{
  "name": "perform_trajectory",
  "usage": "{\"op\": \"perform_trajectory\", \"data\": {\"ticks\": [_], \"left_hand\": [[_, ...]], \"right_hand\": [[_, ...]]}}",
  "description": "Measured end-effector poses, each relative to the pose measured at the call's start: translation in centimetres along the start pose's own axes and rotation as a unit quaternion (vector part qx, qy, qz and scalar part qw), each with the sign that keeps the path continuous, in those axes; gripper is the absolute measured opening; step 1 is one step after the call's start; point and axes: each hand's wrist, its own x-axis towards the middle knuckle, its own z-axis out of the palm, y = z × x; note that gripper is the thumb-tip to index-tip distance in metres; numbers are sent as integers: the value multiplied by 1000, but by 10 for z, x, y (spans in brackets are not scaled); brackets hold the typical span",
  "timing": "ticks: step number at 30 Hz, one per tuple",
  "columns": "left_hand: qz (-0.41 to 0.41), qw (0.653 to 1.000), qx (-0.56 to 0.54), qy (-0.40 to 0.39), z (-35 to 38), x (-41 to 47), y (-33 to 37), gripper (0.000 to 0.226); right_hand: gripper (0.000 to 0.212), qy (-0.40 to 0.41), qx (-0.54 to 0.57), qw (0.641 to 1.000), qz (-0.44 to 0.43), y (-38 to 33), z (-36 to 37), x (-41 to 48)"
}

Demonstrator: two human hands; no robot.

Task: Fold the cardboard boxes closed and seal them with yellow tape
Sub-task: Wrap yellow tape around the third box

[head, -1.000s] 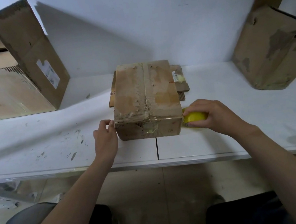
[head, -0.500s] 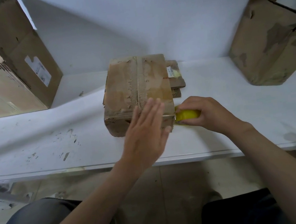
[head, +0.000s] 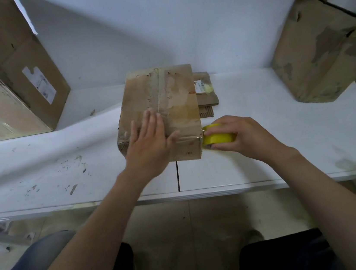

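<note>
A closed, worn cardboard box point(head: 174, 94) lies in the middle of the white table point(head: 286, 143), flaps folded flat with a seam down its top. My left hand point(head: 148, 143) lies flat on the box's near top edge, fingers straight and pressing down. My right hand point(head: 243, 136) grips a yellow tape roll point(head: 217, 137) against the box's near right corner. A thin strip of tape runs along the near top edge from the roll toward my left hand.
A large open cardboard box point(head: 16, 65) stands at the back left. Another worn box point(head: 324, 47) leans at the back right. A flat cardboard piece point(head: 205, 95) with a label lies behind the middle box. The table's front edge is close to my knees.
My left hand left the box's left front corner, rose over the front face and now presses flat on the top near edge. The right hand stays with the tape roll at the right corner.
</note>
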Motion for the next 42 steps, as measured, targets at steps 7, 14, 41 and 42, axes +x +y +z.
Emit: {"op": "perform_trajectory", "data": {"ticks": [7, 14, 41, 42], "left_hand": [[-109, 993, 10, 32, -4, 19, -41, 71], [-103, 993, 30, 52, -1, 17, -35, 74], [69, 993, -52, 80, 4, 17, -72, 122], [71, 991, -74, 82, 5, 18, -74, 121]], "right_hand": [[28, -29, -49, 998, 30, -8, -4, 3], [35, 101, -105, 989, 30, -71, 24, 51], [100, -108, -332, 933, 89, -63, 58, 77], [99, -112, -334, 932, 86, -63, 58, 77]]}}
